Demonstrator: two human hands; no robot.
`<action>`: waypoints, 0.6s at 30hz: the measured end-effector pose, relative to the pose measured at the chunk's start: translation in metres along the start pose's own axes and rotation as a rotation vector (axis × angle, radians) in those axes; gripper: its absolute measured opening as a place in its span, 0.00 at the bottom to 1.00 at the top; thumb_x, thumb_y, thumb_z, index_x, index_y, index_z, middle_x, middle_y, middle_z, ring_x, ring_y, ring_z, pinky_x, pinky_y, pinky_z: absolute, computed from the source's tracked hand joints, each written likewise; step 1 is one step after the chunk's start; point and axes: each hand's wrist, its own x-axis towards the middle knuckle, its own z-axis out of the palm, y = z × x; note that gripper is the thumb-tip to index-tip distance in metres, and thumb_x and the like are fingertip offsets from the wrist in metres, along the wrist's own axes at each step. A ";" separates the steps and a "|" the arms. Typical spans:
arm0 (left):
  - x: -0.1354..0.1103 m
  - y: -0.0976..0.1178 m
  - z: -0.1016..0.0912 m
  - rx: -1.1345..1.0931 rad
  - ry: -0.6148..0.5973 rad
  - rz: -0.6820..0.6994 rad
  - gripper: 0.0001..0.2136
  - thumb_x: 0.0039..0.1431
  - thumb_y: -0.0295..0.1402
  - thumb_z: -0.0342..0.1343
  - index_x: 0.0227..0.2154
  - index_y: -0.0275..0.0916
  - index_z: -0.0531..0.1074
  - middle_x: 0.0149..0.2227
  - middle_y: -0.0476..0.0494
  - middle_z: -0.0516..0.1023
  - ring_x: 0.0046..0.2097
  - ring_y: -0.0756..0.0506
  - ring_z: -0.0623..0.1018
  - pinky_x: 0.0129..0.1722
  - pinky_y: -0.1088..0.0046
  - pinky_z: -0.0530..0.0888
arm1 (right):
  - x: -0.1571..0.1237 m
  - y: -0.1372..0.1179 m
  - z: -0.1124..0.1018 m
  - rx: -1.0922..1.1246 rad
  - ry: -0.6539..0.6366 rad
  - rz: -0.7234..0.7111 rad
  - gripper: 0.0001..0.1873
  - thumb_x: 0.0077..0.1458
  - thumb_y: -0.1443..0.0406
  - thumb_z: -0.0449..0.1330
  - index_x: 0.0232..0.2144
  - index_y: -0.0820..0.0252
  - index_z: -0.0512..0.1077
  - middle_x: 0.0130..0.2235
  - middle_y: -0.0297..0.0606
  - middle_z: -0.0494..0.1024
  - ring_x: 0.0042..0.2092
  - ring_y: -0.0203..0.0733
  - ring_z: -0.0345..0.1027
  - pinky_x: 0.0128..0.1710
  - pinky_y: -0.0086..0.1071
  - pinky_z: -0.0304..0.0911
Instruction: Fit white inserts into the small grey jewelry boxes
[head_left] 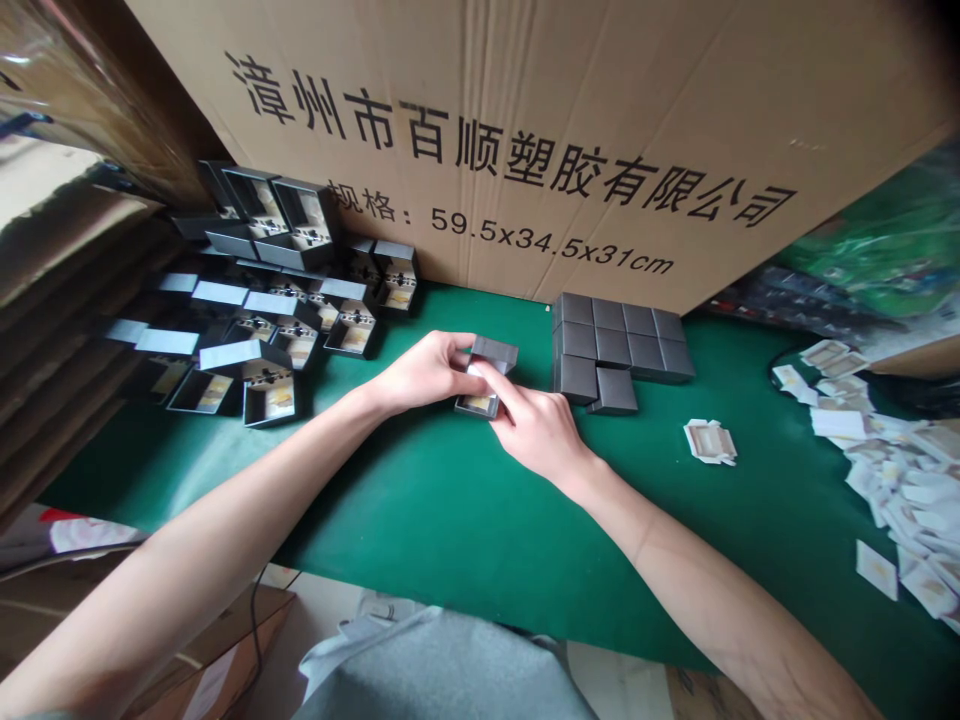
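A small dark hinged box stands with its lid raised on the green table mat, in the middle of the view. My left hand closes on its left side, fingers behind the lid and thumb at the opening. From the right, my right hand reaches in with its index finger inside the box, its other fingers curled by the near right edge. A pale lining with a yellowish patch shows in the base; the fingers hide the rest of the inside.
Several open dark boxes stand in rows on the left. Closed dark boxes are stacked behind my right hand. One white insert lies apart from a heap of white inserts. A large carton walls off the back.
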 end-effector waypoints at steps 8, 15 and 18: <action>0.000 0.000 -0.001 0.012 0.000 -0.009 0.11 0.47 0.28 0.65 0.33 0.33 0.72 0.27 0.51 0.77 0.27 0.52 0.75 0.26 0.81 0.69 | -0.001 0.001 0.001 0.006 -0.009 -0.008 0.30 0.63 0.68 0.54 0.67 0.53 0.61 0.44 0.35 0.84 0.37 0.40 0.79 0.33 0.28 0.67; 0.000 0.000 -0.002 -0.001 -0.004 0.003 0.12 0.47 0.27 0.65 0.37 0.33 0.74 0.27 0.51 0.77 0.27 0.52 0.75 0.25 0.82 0.69 | 0.000 0.001 0.002 0.004 0.015 -0.026 0.28 0.63 0.68 0.53 0.65 0.53 0.63 0.42 0.34 0.85 0.36 0.39 0.79 0.32 0.28 0.66; 0.000 0.001 -0.002 -0.002 -0.006 0.003 0.13 0.48 0.27 0.65 0.38 0.32 0.75 0.26 0.51 0.77 0.27 0.53 0.75 0.26 0.82 0.69 | -0.001 0.001 0.001 0.000 0.012 -0.025 0.28 0.63 0.68 0.53 0.65 0.53 0.63 0.41 0.34 0.85 0.36 0.39 0.79 0.32 0.27 0.65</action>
